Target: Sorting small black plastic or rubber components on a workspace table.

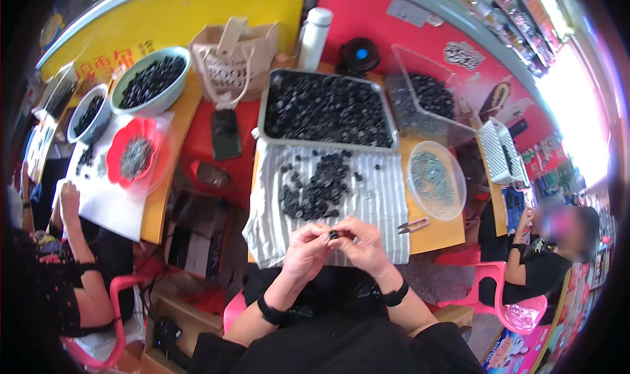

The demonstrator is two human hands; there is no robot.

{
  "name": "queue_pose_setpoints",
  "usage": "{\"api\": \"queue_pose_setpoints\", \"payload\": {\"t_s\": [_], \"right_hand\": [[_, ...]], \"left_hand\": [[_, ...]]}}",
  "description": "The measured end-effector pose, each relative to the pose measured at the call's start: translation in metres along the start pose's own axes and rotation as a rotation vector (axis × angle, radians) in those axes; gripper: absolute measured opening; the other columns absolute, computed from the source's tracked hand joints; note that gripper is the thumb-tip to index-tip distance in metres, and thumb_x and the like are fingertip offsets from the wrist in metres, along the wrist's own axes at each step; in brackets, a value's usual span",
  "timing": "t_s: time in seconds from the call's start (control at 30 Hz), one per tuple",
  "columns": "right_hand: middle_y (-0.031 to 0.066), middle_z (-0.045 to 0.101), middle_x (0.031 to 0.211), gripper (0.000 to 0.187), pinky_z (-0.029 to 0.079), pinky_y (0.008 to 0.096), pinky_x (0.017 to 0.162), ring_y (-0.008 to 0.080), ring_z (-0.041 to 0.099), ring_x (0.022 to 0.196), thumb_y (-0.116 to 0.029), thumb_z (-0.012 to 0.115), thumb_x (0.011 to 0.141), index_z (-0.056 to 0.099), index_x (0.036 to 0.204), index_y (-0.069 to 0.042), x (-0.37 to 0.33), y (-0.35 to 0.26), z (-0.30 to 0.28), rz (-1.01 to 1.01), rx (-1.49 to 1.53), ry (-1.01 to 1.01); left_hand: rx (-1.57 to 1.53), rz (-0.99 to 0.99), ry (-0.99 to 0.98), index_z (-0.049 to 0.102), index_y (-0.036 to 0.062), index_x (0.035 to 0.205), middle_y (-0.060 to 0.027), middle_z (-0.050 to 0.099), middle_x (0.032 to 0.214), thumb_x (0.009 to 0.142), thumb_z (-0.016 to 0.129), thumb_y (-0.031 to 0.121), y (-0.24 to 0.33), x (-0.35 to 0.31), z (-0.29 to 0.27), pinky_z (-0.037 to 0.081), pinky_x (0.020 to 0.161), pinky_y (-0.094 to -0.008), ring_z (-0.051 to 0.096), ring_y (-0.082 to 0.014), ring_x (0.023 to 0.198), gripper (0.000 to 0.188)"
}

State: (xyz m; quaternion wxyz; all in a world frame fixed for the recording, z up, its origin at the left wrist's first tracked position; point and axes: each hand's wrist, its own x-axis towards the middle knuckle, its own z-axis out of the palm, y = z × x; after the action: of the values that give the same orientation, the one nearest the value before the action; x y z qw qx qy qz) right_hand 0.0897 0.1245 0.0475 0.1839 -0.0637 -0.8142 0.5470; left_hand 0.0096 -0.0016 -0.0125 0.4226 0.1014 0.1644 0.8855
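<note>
My left hand (305, 251) and my right hand (362, 246) meet over the near edge of a grey-and-white striped cloth (380, 197). Between their fingertips is a small black part (334, 235), pinched from both sides; its exact kind is too small to make out. Just beyond my hands, a loose pile of small black parts (315, 193) is spread over the cloth. Behind it stands a metal tray (266, 111) filled with many more. To the right of my right hand lie small thread snips (415, 225). A round clear tub (461, 183) there holds small, pale, shiny pieces.
A clear bin (410, 78) with black parts, a white bottle (315, 36), a small black fan (359, 55) and a paper bag (262, 55) line the back. On the left table are a red bowl (115, 154) and a green basin (180, 88). People sit at both sides.
</note>
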Motion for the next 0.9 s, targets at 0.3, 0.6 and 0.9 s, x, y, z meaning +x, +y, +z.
{"api": "queue_pose_setpoints", "payload": {"t_s": [0.3,0.6,0.9], "right_hand": [[0.0082,0.062,0.087,0.015,0.05,0.0268,0.066,0.0149,0.061,0.074,-0.001,0.067,0.083,0.06,0.096,-0.001,-0.011,0.001,-0.026,-0.03,-0.236,0.376],[0.0018,0.064,0.074,0.012,0.044,0.0212,0.052,0.007,0.057,0.059,-0.012,0.064,0.09,0.062,0.092,0.0,0.127,-0.034,-0.192,-0.038,-0.165,0.753],[0.0043,0.064,0.075,0.006,0.045,0.026,0.056,0.0122,0.058,0.062,-0.003,0.063,0.084,0.067,0.087,0.0,0.027,0.031,-0.048,0.109,-0.32,0.187]], "left_hand": [[0.082,-0.145,0.003,0.061,0.0001,0.12,-0.0195,0.068,0.102,0.096,0.054,0.01,0.0,-0.004,0.005,0.051,0.074,-0.0303,0.066,-0.0225,0.083,0.026],[0.006,-0.127,-0.05,0.063,-0.0024,0.112,-0.0167,0.069,0.097,0.096,0.054,0.007,-0.003,0.0,0.006,0.053,0.077,-0.0321,0.066,-0.0223,0.083,0.021],[0.028,-0.146,-0.011,0.063,-0.0026,0.11,-0.0152,0.068,0.095,0.096,0.054,0.008,-0.004,0.0,-0.001,0.052,0.076,-0.0296,0.065,-0.02,0.082,0.019]]}}
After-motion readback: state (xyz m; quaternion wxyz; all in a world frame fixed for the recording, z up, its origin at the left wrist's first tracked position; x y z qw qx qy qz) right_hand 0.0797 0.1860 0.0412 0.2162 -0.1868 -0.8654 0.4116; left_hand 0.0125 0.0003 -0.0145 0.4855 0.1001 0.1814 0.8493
